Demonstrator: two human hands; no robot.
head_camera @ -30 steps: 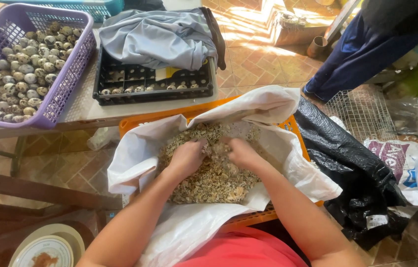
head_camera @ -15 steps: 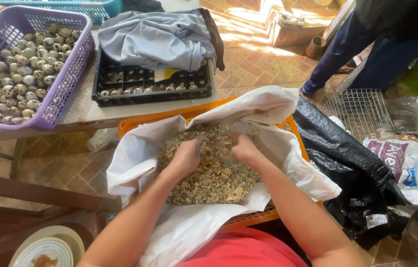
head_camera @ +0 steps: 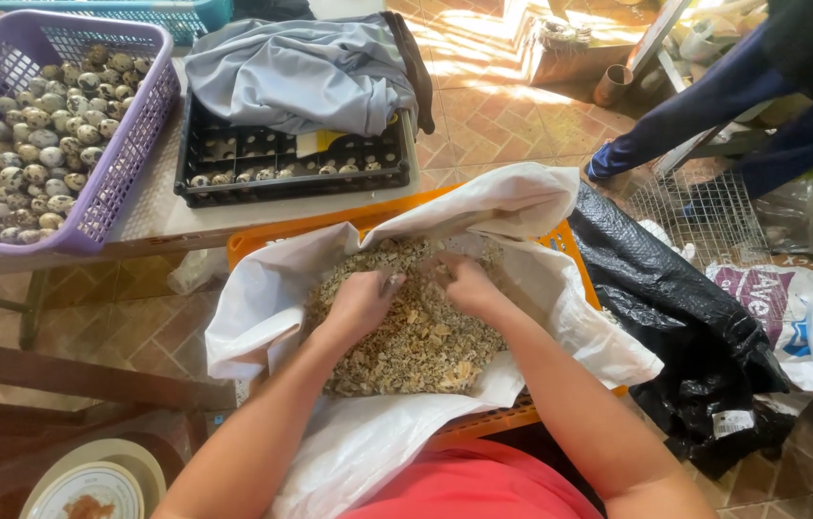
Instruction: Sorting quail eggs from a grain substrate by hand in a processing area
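A pale table (head_camera: 166, 216) carries a purple basket (head_camera: 127, 144) heaped with speckled quail eggs (head_camera: 31, 154) and, beside it, a black crate (head_camera: 291, 178) holding a few more eggs under a grey cloth (head_camera: 300, 72). Below the table's edge sits an orange crate (head_camera: 560, 240) lined with a white sack (head_camera: 512, 202), and a black plastic bag (head_camera: 685, 327) lies against its right side. Inside the sack is a mound of broken eggshell bits (head_camera: 416, 336). Both of the person's hands are down in that mound near its top. The left hand (head_camera: 360, 300) is curled, its fingers bunched together on a clump of shell. The right hand (head_camera: 469, 284) lies just beside it, fingers bent and dug into the bits. Another person's dark-blue legs (head_camera: 704, 106) stand at upper right.
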